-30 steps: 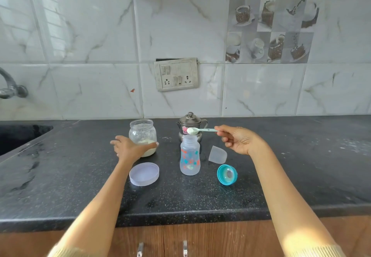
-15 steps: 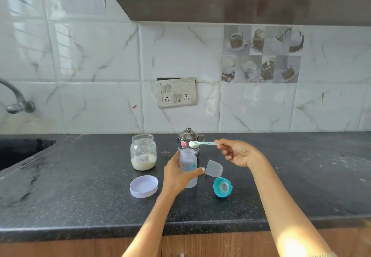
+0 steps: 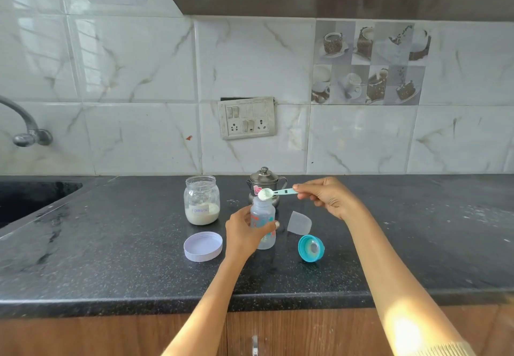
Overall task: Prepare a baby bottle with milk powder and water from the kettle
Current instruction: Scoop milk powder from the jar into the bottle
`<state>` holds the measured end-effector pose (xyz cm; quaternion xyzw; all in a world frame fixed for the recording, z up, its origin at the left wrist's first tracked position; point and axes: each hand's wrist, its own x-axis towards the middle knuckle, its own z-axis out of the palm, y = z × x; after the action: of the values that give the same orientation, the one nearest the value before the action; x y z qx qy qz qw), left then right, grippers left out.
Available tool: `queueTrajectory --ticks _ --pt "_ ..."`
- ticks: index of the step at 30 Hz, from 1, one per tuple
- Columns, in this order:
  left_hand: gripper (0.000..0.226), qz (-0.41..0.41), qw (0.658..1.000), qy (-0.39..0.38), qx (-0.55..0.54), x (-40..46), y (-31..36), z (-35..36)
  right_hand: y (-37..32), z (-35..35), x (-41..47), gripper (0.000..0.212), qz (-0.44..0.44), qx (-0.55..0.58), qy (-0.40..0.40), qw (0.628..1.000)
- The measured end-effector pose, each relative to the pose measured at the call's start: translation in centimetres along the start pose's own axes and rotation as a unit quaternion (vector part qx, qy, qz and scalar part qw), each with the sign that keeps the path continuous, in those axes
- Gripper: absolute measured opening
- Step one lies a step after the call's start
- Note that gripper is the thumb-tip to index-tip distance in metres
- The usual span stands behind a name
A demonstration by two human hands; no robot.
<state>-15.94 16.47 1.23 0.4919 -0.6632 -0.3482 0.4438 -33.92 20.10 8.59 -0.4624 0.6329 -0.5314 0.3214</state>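
An open clear baby bottle (image 3: 263, 213) with coloured prints stands upright on the black counter (image 3: 139, 266). My left hand (image 3: 243, 230) is wrapped around its body. My right hand (image 3: 328, 197) pinches the handle of a teal scoop (image 3: 274, 193); the scoop's bowl, heaped with white powder, hovers tilted just over the bottle's mouth. Directly behind the bottle sits a small steel kettle (image 3: 264, 182) with its lid on. To the left stands an open glass jar (image 3: 201, 200) labelled formula, about a third full of powder.
The jar's white lid (image 3: 203, 245) lies upside down left of the bottle. A clear bottle cap (image 3: 299, 222) and the teal nipple ring (image 3: 311, 247) lie to the right. A sink (image 3: 30, 197) and tap (image 3: 26, 130) are at the far left; a switch panel (image 3: 247, 118) is on the tiled wall.
My left hand left the jar and took hold of the bottle. The scoop in my right hand has lowered and tilted onto the bottle's mouth. The camera has tilted upward.
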Motion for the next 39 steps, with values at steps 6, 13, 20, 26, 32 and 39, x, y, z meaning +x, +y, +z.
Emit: queueTrajectory --ticks 6,13,20,26,32,39 --pt "0.071 -0.004 1.000 -0.003 0.002 0.0 0.1 0.1 -2.0 0.8 -1.8 0.015 -0.120 -0.154 0.021 0.981" --pt "0.072 -0.004 1.000 0.001 -0.001 0.0 -0.1 0.1 -3.0 1.9 -2.9 0.012 -0.249 -0.329 0.027 0.911" --pt "0.071 0.002 1.000 0.003 0.002 0.1 -0.1 0.1 -3.2 2.5 -4.3 0.014 -0.330 -0.418 0.033 0.846" --pt "0.069 0.012 1.000 0.000 0.003 0.1 -0.2 0.1 -2.7 2.7 -4.6 0.019 -0.401 -0.537 0.023 0.741" --pt "0.060 0.032 0.999 -0.001 -0.011 0.1 -0.7 0.2 -1.7 2.9 -4.9 0.009 -0.435 -0.622 0.049 0.649" --pt "0.061 0.031 0.999 -0.001 -0.010 0.3 -0.8 0.3 -1.9 2.7 -5.0 0.013 -0.460 -0.621 0.020 0.634"
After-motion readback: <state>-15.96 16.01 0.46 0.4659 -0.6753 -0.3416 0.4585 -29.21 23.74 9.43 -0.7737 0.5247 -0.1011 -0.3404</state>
